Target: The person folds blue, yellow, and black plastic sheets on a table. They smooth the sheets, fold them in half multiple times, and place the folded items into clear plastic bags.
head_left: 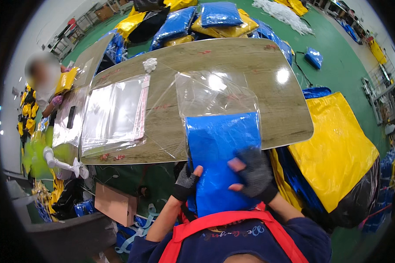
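A glossy blue folded plastic bag point(224, 136) lies across the near edge of the table, its near end against my body. Its far end lies within a clear plastic sleeve point(215, 98), which stretches beyond it over the tabletop. My left hand point(187, 180), in a dark fingerless glove, grips the blue bag's left side with the thumb on top; its other fingers are mostly hidden. My right hand point(254, 175), gloved alike and slightly blurred, lies over the right side of the blue bag, thumb and finger apart.
On the wood-patterned table point(281, 118), a stack of clear sleeves point(114, 109) lies left, with a crumpled white scrap point(149, 65) beyond. Yellow sheets point(338, 144) are piled at right. Packed blue bundles point(219, 15) lie behind. Another person handles a yellow piece point(66, 81) at far left.
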Tool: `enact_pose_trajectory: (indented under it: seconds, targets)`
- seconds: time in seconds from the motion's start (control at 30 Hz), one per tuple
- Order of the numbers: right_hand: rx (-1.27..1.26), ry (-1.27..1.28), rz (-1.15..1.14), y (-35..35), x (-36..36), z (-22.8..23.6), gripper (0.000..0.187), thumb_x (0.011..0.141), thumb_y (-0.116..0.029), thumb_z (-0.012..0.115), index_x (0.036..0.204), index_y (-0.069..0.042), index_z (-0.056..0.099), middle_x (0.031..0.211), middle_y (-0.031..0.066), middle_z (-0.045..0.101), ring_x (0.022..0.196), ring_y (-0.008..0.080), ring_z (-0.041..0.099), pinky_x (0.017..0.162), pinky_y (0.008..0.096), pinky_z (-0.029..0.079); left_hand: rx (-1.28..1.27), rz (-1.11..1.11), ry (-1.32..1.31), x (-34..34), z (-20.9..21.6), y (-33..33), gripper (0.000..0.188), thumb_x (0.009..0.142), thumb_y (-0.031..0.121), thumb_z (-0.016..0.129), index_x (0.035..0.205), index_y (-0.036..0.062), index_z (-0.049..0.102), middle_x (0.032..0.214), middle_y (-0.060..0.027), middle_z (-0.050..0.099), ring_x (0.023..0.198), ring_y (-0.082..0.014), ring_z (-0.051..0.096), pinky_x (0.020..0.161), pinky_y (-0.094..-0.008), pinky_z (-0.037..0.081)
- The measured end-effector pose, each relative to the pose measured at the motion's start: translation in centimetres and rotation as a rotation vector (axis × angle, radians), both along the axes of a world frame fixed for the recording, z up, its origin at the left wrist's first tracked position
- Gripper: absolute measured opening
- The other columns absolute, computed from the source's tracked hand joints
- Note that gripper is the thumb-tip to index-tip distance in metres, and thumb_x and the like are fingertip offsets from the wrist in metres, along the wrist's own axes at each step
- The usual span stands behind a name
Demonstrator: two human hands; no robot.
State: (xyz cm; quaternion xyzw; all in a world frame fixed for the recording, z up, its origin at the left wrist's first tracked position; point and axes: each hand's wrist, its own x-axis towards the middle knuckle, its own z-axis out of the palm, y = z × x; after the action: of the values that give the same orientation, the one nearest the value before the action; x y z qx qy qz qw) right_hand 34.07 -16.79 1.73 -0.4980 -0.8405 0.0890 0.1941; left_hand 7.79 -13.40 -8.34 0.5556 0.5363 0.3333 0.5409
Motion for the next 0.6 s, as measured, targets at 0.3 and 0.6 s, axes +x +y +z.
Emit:
enact_pose_trajectory:
  seconds: [0.3, 0.6]
  targets:
    - [0.012, 0.749, -0.686, 7.5, 5.2, -6.9, 0.053, 0.075, -0.037, 0.072, 0.111, -0.002, 0.056, 0.109, 0.0189, 0.057, 0.103, 0.0255, 0.055, 0.091, 0.0337, 0.044, -0.28, -0.143, -0.401, 2.3, 5.2, 7.6, 0.052, 0.092, 0.036, 0.056, 0.128, 0.0004, 0.045, 0.116, -0.0141, 0.057, 0.094, -0.0226, 0.06, 0.08, -0.0339, 0.052]
    - [-0.97, 1.208, -0.382, -7.8, 2.0, -6.7, 0.069, 0.08, -0.047, 0.068, 0.13, -0.003, 0.047, 0.122, 0.0129, 0.058, 0.111, 0.0222, 0.055, 0.094, 0.0329, 0.044, -0.213, -0.23, -0.082, 4.4, 3.5, 1.8, 0.069, 0.089, 0.048, 0.053, 0.137, 0.0027, 0.036, 0.132, -0.0166, 0.047, 0.115, -0.0286, 0.049, 0.097, -0.0413, 0.041]
